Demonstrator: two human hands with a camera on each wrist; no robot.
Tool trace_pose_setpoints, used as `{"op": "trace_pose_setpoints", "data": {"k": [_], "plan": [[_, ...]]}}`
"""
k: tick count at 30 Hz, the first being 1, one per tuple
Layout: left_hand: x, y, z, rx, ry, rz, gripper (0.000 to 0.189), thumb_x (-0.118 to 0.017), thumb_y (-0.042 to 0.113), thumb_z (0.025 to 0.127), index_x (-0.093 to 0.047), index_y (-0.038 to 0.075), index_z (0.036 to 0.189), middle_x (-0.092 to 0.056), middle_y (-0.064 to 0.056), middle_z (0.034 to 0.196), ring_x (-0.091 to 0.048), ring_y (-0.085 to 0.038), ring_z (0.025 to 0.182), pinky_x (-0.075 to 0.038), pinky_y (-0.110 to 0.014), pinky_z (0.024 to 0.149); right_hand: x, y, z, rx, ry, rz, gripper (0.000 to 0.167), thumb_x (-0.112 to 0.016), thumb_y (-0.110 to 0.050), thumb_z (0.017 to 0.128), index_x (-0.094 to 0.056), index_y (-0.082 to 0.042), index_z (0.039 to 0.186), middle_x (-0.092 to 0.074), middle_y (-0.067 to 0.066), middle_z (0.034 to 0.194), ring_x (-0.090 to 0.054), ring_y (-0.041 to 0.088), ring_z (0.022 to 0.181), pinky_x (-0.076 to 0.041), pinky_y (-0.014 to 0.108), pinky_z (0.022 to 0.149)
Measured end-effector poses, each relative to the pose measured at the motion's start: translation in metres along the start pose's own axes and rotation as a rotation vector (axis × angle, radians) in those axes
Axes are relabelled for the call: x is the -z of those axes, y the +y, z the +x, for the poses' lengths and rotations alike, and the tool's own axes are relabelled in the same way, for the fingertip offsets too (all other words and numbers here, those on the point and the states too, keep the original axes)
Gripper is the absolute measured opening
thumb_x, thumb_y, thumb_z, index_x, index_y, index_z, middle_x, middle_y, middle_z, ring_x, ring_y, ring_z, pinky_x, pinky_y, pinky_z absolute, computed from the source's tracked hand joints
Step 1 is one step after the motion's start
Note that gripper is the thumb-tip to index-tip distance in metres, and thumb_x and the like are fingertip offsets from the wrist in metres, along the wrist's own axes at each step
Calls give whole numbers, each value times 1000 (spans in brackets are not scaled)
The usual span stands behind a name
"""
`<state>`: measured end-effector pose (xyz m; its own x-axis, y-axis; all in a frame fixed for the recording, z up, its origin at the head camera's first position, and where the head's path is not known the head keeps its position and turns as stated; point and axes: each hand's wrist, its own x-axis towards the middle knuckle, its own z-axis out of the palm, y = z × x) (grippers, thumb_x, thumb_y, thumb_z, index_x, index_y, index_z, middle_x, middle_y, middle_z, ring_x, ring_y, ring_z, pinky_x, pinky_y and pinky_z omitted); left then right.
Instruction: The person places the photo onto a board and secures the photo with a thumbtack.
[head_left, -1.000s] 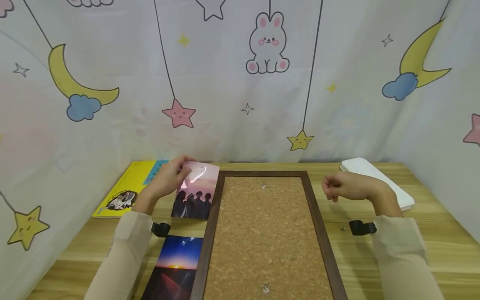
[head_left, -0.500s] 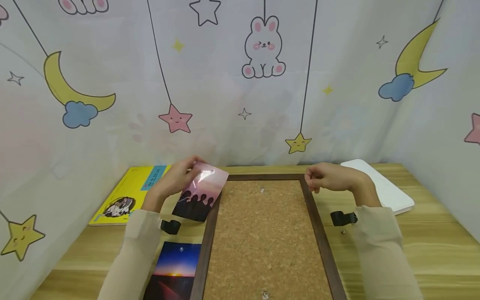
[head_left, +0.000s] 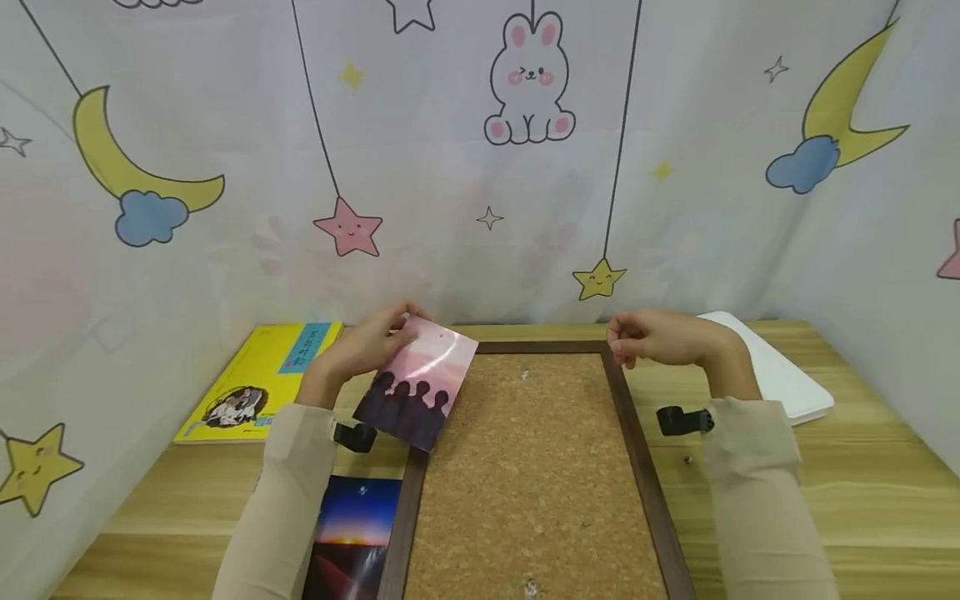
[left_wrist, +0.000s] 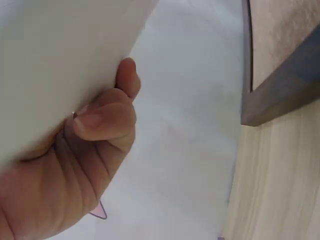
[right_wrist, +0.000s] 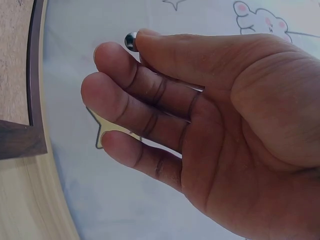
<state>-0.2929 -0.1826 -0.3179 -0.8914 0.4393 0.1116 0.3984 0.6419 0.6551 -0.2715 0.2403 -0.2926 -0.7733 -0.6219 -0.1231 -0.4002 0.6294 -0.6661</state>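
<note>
My left hand [head_left: 371,343] pinches the top left part of a glossy photo [head_left: 420,379] with a pink sky and dark silhouettes. The photo is tilted and overlaps the left edge of the framed corkboard [head_left: 540,467]. In the left wrist view, the photo's pale back [left_wrist: 60,60] hides part of that hand [left_wrist: 60,160]. Over by the board's top right corner is my right hand [head_left: 663,337]. Its thumb and index finger pinch a small shiny round-headed tack [right_wrist: 131,41], seen in the right wrist view; its other fingers are loosely bent.
A sunset photo [head_left: 360,521] lies left of the board. Behind it are a yellow book [head_left: 270,367] and, at the right, a long white case [head_left: 780,375]. A tiny metallic piece [head_left: 688,460] lies on the wooden table [head_left: 862,492].
My left hand has lifted the pink photo and carried it rightward, over the board's left frame edge. My right hand has moved left to the board's top right corner.
</note>
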Motion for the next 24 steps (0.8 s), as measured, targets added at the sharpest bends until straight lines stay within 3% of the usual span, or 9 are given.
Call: {"op": "trace_pose_setpoints", "data": {"k": [5,11,14,17,24], "plan": [[-8,8,4,-18,34,1,24,-52,13,104,-58,10,127,-61,-19,127,-59,-35,110,-53,-48,89,-2,0,8,30,3,-10,14,-50,-10,105,-54,-3,95,-60,11,86,-58,23,78,-45,35,70],[-24,12,10,-35,-44,-87,24,-52,9,104,-55,6,127,-61,-22,115,-63,-27,83,-54,-35,67,-9,0,26,52,-25,-24,12,-51,-8,104,-55,-4,94,-63,13,87,-61,25,77,-46,32,65],[-31,14,13,-17,-90,-129,24,-50,9,105,-52,5,129,-62,-22,111,-61,-22,69,-54,-38,60,-13,-2,36,64,-54,-19,12,-50,-6,104,-55,-3,94,-62,11,85,-63,28,79,-49,33,67],[-36,16,19,-20,-121,-157,24,-48,7,105,-51,3,129,-63,-22,107,-59,-19,63,-54,-43,57,-13,-4,41,92,-69,-20,13,-49,-5,104,-56,-1,93,-61,10,83,-63,30,79,-50,32,67],[-46,21,33,-49,-192,-235,24,-45,3,105,-48,-2,128,-61,-14,84,-49,-16,54,-49,-36,52,-12,-7,48,127,-45,-44,12,-50,-5,104,-55,-2,95,-61,9,84,-62,23,76,-50,36,67]]}}
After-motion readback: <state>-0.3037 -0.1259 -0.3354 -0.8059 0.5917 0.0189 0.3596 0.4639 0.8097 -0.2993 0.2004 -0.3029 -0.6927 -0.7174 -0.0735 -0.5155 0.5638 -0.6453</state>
